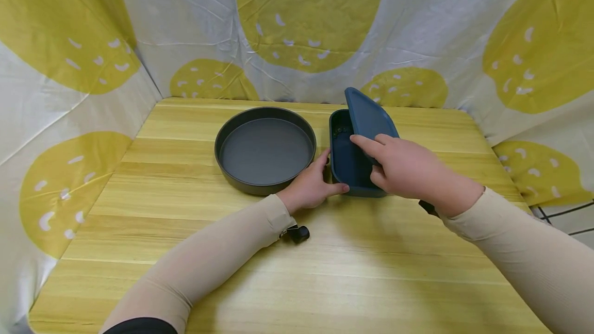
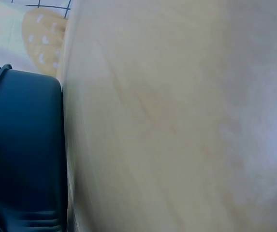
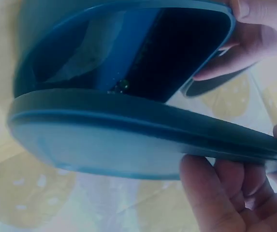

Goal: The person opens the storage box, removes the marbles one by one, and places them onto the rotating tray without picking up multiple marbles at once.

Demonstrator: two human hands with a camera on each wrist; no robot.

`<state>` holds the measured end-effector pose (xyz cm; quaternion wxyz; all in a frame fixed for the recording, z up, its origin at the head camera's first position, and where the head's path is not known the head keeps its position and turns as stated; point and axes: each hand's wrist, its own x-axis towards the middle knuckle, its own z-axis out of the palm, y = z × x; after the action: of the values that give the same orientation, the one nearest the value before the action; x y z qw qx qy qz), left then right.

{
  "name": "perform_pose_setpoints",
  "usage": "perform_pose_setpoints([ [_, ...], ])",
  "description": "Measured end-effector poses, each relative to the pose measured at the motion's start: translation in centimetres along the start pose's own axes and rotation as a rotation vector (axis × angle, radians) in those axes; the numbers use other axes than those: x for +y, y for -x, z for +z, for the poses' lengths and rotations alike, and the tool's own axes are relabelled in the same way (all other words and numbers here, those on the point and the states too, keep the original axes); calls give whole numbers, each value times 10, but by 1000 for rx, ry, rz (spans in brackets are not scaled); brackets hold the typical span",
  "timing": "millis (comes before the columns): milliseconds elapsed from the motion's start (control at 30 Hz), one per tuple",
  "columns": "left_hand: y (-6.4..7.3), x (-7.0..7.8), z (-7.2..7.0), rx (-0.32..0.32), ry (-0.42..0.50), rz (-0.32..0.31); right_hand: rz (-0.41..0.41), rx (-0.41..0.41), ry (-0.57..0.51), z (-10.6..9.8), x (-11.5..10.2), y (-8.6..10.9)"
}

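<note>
A dark blue rectangular box (image 1: 364, 191) stands on the table, uncovered along its left side. My left hand (image 1: 311, 184) grips its near left corner, thumb on the near side and fingers along the left wall. With my right hand (image 1: 408, 166) I hold the blue lid (image 1: 369, 115), which is tilted up over the box's right part. The right wrist view shows fingers on one face of the lid (image 3: 90, 140). Inside the box lies something small, greenish and shiny (image 3: 121, 86); its kind is unclear. The left wrist view shows only the box's outer wall (image 2: 24, 145).
A round dark grey pan (image 1: 264, 148) stands just left of the box, close by my left hand and wrist. The wooden table (image 1: 153, 184) meets a yellow-and-white patterned cloth (image 1: 195, 30) at the back and sides.
</note>
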<state>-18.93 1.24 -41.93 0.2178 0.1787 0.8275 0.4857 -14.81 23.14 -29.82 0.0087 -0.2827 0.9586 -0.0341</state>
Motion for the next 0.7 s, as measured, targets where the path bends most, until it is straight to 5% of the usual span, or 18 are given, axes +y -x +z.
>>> perform_pose_setpoints([
  [333, 1, 3, 1, 7, -54, -30, 64, 68, -111, -5, 14, 14],
  [700, 2, 4, 2, 10, -72, -32, 176, 44, -203, 1, 32, 26],
])
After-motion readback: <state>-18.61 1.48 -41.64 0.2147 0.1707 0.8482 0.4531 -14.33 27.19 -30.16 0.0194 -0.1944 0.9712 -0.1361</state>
